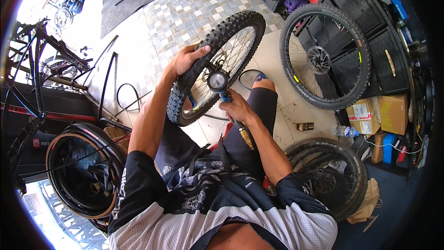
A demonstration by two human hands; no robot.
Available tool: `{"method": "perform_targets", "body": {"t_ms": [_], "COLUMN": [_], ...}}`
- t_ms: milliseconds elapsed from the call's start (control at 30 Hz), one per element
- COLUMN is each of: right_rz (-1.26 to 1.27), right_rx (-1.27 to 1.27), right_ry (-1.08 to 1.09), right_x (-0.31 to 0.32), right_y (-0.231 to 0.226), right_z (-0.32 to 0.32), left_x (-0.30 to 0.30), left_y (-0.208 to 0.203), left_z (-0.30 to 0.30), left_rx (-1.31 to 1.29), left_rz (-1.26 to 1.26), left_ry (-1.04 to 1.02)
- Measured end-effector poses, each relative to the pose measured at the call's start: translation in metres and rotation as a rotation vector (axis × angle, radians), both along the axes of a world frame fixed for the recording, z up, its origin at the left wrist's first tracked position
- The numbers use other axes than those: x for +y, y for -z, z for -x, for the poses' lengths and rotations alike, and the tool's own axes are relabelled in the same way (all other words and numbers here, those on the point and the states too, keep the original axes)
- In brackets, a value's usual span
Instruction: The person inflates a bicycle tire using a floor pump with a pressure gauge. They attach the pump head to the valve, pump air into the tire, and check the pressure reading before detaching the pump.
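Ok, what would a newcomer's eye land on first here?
First, the knobbly black bicycle tyre at centre, with the left hand on its tread. Close by, the right hand grips a blue-and-black inflator with a round, pale-faced gauge. At right, a spoked black bicycle wheel stands before a black panelled cabinet.

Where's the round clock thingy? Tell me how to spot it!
Find the knobby tyre in front of the person, with the left hand on it. Beside it, the right hand grips an inflator; look at its top for the gauge. Unlike the big wheels around, it's small, with a pale face and black rim.
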State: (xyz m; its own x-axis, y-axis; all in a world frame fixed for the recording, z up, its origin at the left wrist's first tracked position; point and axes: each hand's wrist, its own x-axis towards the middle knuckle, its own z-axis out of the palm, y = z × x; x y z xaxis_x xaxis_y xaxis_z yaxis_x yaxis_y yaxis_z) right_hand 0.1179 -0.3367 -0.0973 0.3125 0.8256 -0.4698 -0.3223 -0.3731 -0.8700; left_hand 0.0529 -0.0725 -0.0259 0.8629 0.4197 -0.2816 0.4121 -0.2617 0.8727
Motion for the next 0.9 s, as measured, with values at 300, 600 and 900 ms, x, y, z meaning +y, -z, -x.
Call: {"method": "perform_targets", "body": {"t_ms": [300,600,900], "right_rz": [0.003,0.057,0.116], "right_rx": [-0.017,-0.043,-0.065], "right_ry": [-0.002,-0.018,-0.082], "right_x": [-0.006,0.001,0.0], "right_y": [-0.002,0.0,0.007], "right_z": [-0.001,-0.002,-0.005], "left_x": [0.035,0.045,0.033], "left_y": [0.049,0.061,0.047], "left_z": [-0.006,-0.01,-0.01], "left_rx": [0.122,0.134,0.135], "left_rz": [0.578,0.57,0.441], "left_ry": [0.193,0.202,0.217]}}
